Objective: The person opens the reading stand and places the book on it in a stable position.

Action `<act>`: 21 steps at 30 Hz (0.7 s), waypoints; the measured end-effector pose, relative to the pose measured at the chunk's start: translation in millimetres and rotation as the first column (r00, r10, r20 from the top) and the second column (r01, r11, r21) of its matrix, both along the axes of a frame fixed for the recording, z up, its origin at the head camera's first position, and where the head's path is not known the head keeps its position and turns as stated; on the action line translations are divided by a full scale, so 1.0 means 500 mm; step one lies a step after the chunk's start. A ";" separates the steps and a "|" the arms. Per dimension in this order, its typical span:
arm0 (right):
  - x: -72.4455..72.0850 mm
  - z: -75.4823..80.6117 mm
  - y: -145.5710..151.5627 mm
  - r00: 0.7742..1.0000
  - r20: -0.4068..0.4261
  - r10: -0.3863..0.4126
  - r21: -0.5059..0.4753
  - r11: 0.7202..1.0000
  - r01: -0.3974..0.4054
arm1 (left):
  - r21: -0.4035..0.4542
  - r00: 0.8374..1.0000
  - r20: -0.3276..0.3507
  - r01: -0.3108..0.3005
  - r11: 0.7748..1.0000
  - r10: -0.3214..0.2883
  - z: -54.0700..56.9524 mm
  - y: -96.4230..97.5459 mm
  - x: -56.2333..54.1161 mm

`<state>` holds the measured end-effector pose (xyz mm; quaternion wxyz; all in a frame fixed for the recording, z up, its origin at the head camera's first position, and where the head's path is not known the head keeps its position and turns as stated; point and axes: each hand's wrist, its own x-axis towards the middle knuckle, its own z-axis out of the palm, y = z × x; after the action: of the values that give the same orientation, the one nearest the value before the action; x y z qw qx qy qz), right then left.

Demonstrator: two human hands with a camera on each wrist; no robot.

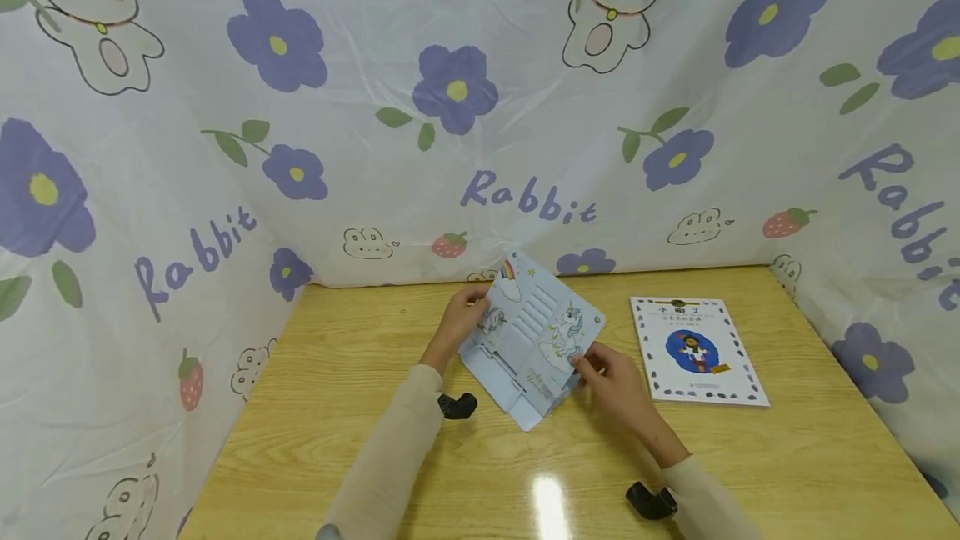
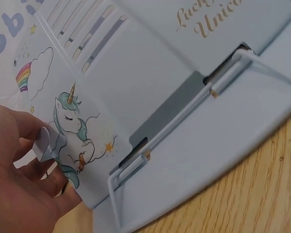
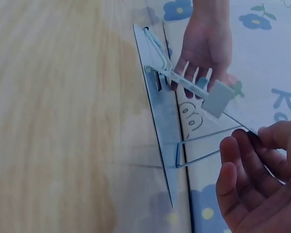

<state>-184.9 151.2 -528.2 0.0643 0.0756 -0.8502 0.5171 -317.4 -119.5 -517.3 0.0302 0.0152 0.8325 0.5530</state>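
A pale blue book stand [image 1: 536, 323] printed with unicorns stands tilted on the table, its slotted back panel raised above a flat base [image 2: 208, 150]. My left hand [image 1: 461, 323] grips the panel's left edge, with the thumb by a small tab [image 2: 48, 141] beside one unicorn. On the opposite edge my right hand [image 1: 615, 377] pinches the panel between thumb and fingers. A wire page holder [image 2: 179, 121] runs along the hinge line. Behind the panel, the right wrist view shows a wire prop [image 3: 178, 155] reaching to the base. The left fingertips are partly hidden behind the panel.
A white picture book [image 1: 697, 352] with a blue oval on its cover lies flat to the right of the stand. The wooden table [image 1: 337, 340] meets a rabbit-and-flower cloth [image 1: 375, 215] at its back and sides.
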 end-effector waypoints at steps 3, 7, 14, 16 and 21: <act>-0.017 0.003 0.013 0.999 0.012 -0.038 0.012 0.999 0.037 | 0.017 1.000 0.002 -0.013 1.000 0.013 0.001 -0.005 0.004; -0.043 0.009 0.032 0.996 0.042 -0.074 0.035 0.997 0.073 | 0.028 1.000 0.020 -0.009 1.000 0.008 0.002 -0.014 0.013; -0.090 0.016 0.053 0.993 0.043 -0.112 0.091 0.990 0.108 | 0.061 0.999 0.048 -0.006 0.998 0.003 0.000 -0.027 0.026; -0.102 0.016 0.056 0.992 0.039 -0.120 0.102 0.988 0.116 | 0.080 0.998 0.056 -0.004 0.997 0.000 0.000 -0.029 0.029; -0.131 0.016 0.058 0.992 0.011 -0.123 0.111 0.987 0.121 | 0.118 0.997 0.072 0.000 0.993 -0.008 -0.001 -0.037 0.037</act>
<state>-250.2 180.1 -520.1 0.0839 0.0224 -0.8809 0.4653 -298.9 -137.9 -517.8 0.0606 -0.0014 0.7965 0.6016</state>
